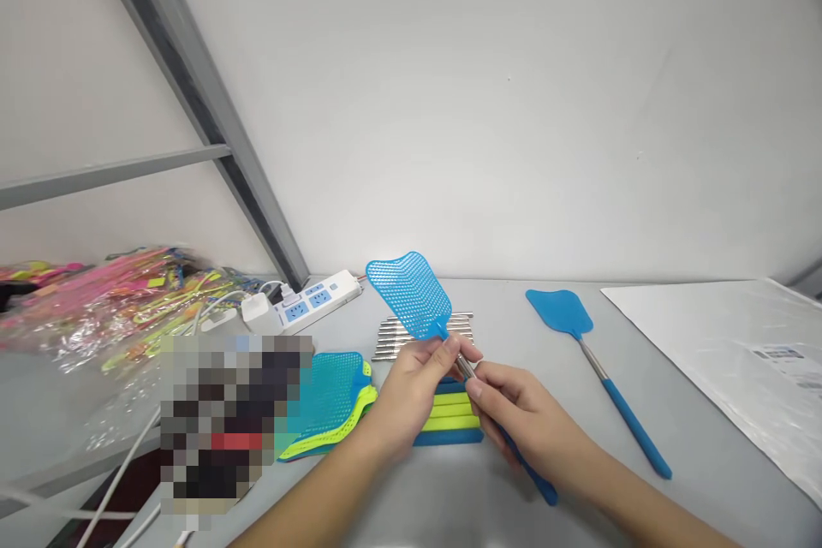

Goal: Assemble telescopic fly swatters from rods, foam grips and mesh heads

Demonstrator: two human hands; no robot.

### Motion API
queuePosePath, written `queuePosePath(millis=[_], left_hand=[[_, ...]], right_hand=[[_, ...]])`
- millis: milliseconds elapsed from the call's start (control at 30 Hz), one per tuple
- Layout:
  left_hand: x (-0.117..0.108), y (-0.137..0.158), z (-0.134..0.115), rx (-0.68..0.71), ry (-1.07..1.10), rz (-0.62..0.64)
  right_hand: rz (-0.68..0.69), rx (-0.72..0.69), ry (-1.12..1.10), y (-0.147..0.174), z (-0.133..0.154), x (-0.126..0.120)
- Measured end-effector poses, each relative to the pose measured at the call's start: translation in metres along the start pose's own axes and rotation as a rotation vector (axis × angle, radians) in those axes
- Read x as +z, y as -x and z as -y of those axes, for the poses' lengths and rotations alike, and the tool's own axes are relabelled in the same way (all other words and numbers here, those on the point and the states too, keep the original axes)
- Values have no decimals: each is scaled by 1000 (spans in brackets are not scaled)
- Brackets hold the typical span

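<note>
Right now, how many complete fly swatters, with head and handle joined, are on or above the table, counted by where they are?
Fly swatter in the hands, left hand and right hand: 1
Fly swatter lying on the table: 1
Total: 2

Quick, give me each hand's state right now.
Left hand: closed on the neck of the blue swatter head.
Right hand: closed on the swatter's handle.
</note>
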State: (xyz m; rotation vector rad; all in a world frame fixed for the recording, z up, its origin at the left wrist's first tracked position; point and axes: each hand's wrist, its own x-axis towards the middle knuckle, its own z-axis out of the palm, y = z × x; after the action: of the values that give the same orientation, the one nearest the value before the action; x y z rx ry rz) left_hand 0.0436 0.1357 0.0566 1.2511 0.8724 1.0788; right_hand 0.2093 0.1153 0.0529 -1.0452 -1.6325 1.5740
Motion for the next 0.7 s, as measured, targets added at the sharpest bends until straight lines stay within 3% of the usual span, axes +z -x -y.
queuePosePath(millis=[133,300,400,567,700], left_hand=[[-2,1,-4,36,8,-59],[-5,-1,-5,86,133,-113],[-15,-8,-8,157,197,-218],[-43,-21,-30,387,320,-494],[-43,-21,-35,472,315,-515]], right_hand=[[31,-33,88,1,9,-8],[-56,-133,470,3,19,-12],[-55,-138,620,4,23,-14],[21,-100,712,7,30,-22],[55,-100,736,8,33,-27]])
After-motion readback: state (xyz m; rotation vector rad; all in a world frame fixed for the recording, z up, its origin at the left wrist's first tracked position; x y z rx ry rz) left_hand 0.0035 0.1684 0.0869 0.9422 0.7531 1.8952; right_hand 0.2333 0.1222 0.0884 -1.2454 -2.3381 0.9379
